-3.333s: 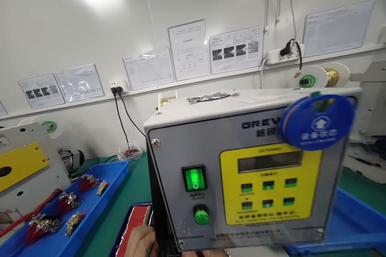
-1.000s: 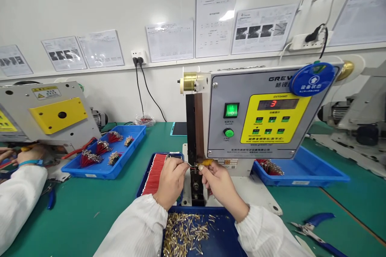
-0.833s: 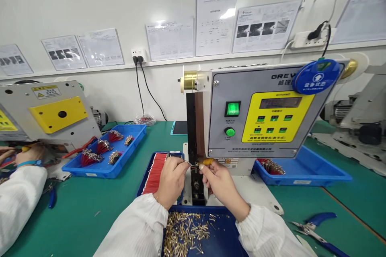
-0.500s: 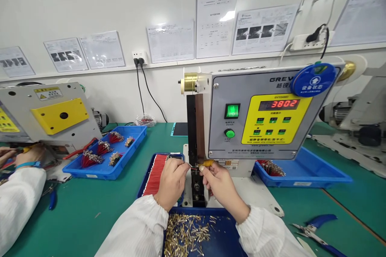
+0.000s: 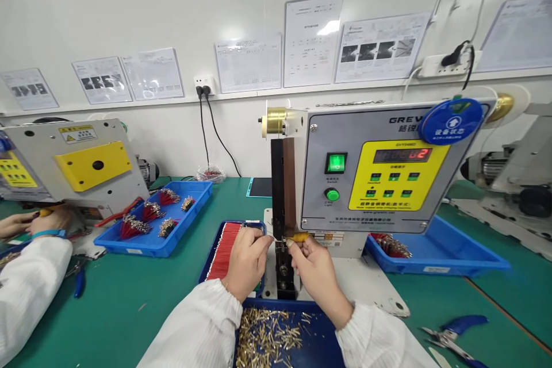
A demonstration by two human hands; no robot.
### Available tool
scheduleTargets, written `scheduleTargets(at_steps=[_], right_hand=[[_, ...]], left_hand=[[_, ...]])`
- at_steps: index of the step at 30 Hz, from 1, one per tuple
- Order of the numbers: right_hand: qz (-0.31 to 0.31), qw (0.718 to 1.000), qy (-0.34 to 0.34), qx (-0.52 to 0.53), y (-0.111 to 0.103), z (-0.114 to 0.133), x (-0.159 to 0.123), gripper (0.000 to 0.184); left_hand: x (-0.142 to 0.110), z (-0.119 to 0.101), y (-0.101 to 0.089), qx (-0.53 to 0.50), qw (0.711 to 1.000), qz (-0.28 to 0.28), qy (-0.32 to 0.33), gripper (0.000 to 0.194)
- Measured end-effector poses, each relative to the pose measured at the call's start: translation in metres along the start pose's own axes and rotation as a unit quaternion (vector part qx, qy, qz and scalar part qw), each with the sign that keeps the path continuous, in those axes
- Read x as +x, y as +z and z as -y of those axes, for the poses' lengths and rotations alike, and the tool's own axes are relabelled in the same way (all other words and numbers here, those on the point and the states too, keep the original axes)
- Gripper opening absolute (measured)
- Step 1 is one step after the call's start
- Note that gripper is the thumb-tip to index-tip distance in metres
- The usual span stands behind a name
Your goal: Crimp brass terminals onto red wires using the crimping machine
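Note:
My left hand pinches at the left side of the black head of a strip-crimping machine; a thin wire-like piece shows by its fingertips, too small to name. From the right, my right hand reaches the same spot with thumb and index finger pinched, a yellow finger cover on the index finger. What lies between those fingers is hidden. Under the wrists sits a dark blue tray with a heap of small gold-coloured pin-like parts. Beside my left hand, red wires lie in a row in another tray.
A blue bin with bundled leads stands right of the machine. Blue-handled pliers lie at front right. On the left are a blue bin of red bundles, a second machine and a co-worker's sleeve.
Both hands stay at the machine head, with only slight finger shifts. The machine's red display has changed from 3802 to a partly lit reading. The whole view has shifted slightly.

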State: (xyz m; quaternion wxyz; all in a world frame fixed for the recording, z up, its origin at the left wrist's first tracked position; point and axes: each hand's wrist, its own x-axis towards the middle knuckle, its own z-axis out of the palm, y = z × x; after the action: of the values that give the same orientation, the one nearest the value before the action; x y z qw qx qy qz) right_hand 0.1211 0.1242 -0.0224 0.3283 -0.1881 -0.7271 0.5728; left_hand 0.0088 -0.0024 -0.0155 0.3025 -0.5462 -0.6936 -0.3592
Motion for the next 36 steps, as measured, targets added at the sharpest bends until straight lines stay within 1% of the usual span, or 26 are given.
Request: scheduleTargets(at_steps=[7,14,20,27,33,35,36], right_hand=[[-0.004,1.000,-0.006,0.000,0.001,0.001,0.000,0.033],[0.000,1.000,-0.001,-0.007,0.000,0.004,-0.001,0.035],[-0.002,1.000,0.002,-0.014,-0.001,0.006,-0.002,0.032],[-0.002,1.000,0.000,-0.007,-0.002,0.006,-0.001,0.031],[-0.009,1.000,-0.005,-0.006,0.003,0.006,-0.002,0.032],[-0.006,1.000,-0.008,-0.029,-0.001,0.011,0.001,0.029],[0.002,0.998,-0.010,-0.056,-0.006,0.015,0.003,0.026]], left_hand=[[0.000,0.000,0.000,-0.002,1.000,0.001,0.002,0.022],[0.000,0.000,-0.001,0.005,1.000,0.001,0.001,0.021],[-0.001,0.001,0.000,0.005,1.000,-0.002,0.003,0.022],[-0.002,0.003,0.002,0.003,1.000,0.000,0.001,0.020],[0.000,0.001,0.000,-0.010,1.000,0.002,-0.006,0.016],[0.000,0.001,0.000,-0.021,1.000,-0.002,-0.012,0.016],[0.000,0.001,0.001,-0.030,0.999,-0.004,-0.018,0.016]])
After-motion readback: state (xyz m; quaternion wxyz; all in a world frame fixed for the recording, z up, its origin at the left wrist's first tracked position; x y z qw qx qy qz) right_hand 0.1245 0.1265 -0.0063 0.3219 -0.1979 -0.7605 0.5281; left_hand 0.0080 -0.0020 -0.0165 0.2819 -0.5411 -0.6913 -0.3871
